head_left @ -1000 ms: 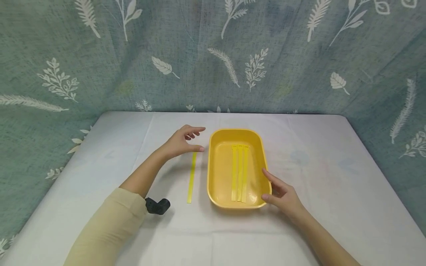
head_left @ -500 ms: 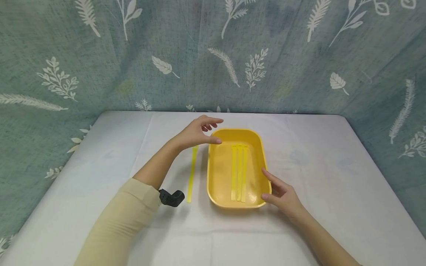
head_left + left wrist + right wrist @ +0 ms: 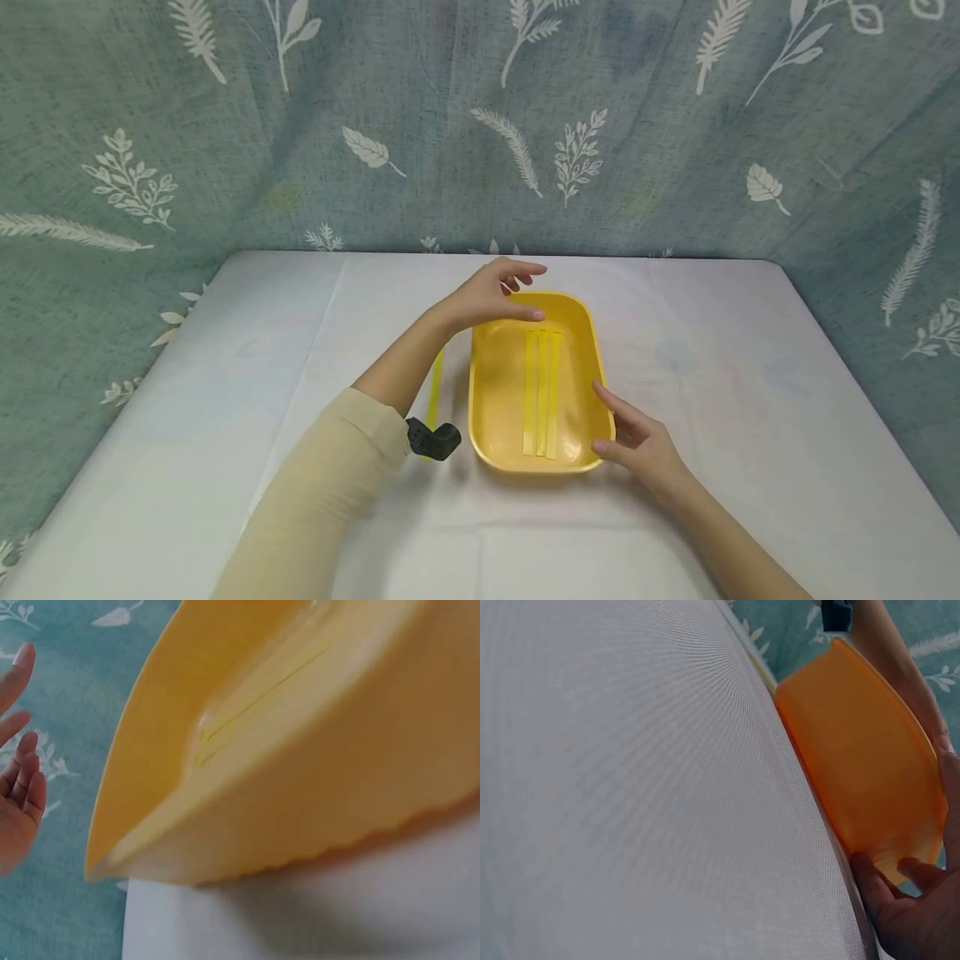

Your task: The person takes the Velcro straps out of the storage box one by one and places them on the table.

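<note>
A yellow plastic basin (image 3: pixel 495 400) with rounded corners sits mid-table. Inside it, side by side on the floor, lie three flat yellow strips (image 3: pixel 542 392), each slightly wider at its far end. My left hand (image 3: pixel 498 293) hovers over the basin's far left part, thumb and fingers spread apart and holding nothing. In the left wrist view that left hand (image 3: pixel 19 795) shows beyond the basin's end. My right hand (image 3: pixel 637 437) holds the basin's near right side, thumb and forefinger at the rim, other fingers curled against the outer wall in the right wrist view.
Another yellow strip (image 3: pixel 435 392) lies on the white cloth left of the basin, partly hidden by my left forearm and the black wrist device (image 3: pixel 435 440). Behind the table (image 3: pixel 750 375) hangs a green leaf-patterned curtain (image 3: pixel 420 125).
My left hand has moved right, from above the loose strip's far end to over the far part of the basin. The right hand and the basin stay put.
</note>
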A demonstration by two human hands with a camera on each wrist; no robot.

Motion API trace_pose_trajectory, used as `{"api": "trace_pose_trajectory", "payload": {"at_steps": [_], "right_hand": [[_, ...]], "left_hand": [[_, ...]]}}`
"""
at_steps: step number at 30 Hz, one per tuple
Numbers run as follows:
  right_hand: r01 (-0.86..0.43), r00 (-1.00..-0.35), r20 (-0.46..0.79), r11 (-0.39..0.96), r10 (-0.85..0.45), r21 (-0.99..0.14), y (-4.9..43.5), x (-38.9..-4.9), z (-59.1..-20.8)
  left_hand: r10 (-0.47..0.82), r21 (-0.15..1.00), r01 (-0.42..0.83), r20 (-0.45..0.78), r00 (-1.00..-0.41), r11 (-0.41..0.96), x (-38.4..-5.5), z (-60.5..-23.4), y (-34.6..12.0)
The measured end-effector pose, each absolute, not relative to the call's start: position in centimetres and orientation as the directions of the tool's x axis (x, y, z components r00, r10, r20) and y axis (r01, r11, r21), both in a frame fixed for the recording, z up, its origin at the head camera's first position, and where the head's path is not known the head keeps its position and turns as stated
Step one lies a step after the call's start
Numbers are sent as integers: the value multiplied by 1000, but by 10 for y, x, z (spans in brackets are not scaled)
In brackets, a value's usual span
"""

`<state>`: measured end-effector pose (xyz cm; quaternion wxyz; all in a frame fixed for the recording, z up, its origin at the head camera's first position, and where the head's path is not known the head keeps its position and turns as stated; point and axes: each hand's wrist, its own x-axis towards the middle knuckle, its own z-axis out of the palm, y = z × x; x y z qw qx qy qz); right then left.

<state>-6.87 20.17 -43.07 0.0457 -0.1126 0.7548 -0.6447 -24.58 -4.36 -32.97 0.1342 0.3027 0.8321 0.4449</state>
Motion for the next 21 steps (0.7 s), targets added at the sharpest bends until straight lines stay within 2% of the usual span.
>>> {"api": "trace_pose_trajectory", "payload": {"at_steps": [14,21], "right_hand": [[-143,-961,113,105,-251,-984,204,-69,-437],[-143,-961,118,87,-250,-986,204,-70,-436]], "left_hand": [[554,853,222,-91,-828,472,-252,-357,-15],[570,830,188,-178,-802,525,-252,-366,-4]]}}
